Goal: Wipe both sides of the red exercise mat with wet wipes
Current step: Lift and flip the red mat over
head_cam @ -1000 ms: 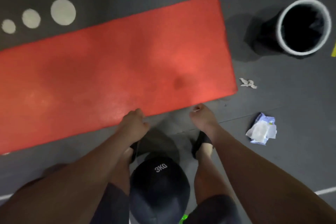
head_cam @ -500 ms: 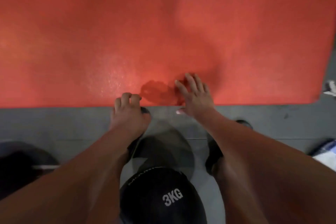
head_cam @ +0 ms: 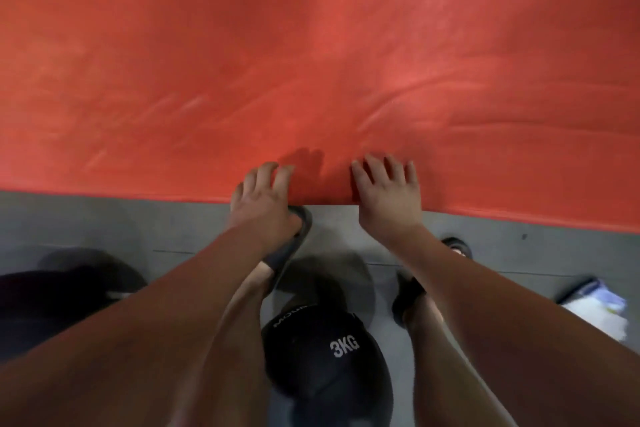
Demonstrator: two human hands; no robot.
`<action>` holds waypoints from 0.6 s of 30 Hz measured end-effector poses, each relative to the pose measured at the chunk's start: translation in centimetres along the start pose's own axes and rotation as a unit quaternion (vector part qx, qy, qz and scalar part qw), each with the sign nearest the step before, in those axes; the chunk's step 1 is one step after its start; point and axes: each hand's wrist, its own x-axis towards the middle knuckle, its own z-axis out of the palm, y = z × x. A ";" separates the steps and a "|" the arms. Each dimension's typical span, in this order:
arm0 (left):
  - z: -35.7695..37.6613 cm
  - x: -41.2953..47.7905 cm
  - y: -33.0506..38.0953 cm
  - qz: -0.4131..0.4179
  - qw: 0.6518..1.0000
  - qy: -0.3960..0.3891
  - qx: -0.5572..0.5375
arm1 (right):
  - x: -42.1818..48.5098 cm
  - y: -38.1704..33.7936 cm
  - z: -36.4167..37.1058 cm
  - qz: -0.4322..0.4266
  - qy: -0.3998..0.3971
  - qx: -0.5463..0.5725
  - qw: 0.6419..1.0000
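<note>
Mat position: we see the red exercise mat [head_cam: 311, 62] spread on the grey floor [head_cam: 104, 222]. It fills the upper half of the view and runs past both side borders.
Long axis: left to right, across our line of sight. The near long edge lies right at the hands.
Left hand [head_cam: 263, 199]: on the near edge, with its fingers [head_cam: 268, 173] bent over onto the mat's top face. The thumb is out of sight.
Right hand [head_cam: 388, 199]: just beside the left, on the same edge. It is spread narrowly over the top face, and its thumb is hidden too.
Grip: we judge both hands pinch the edge, with the thumbs underneath. Ripples fan out across the mat from the right hand, and shadow sits between the two hands, as if the edge is lifted there.
Key relation: the mat stretches away from the fingers, with the bulk of it forward. Both hands sit equally near, toward the middle of the long edge.
Step in hand: we read this as preparing to turn the mat over across its short width.
Wipes: the pack of wet wipes [head_cam: 601, 310] lies on the floor at far right, well apart from either hand. Neither hand holds a wipe.
Obstacle: a black medicine ball [head_cam: 325, 367] marked 3KG sits between the person's feet, behind the edge.
</note>
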 end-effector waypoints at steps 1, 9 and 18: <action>-2.1 -0.5 -0.1 0.008 1.000 -0.002 0.020 | 0.0 0.0 -2.5 -0.011 0.023 0.006 1.000; -17.6 -2.8 -0.9 0.037 0.997 -0.020 0.059 | -0.1 0.7 -20.7 -0.039 0.167 0.049 0.984; -30.0 -10.5 0.9 0.074 0.994 0.057 0.063 | -4.0 1.0 -34.8 -0.007 0.191 0.033 0.981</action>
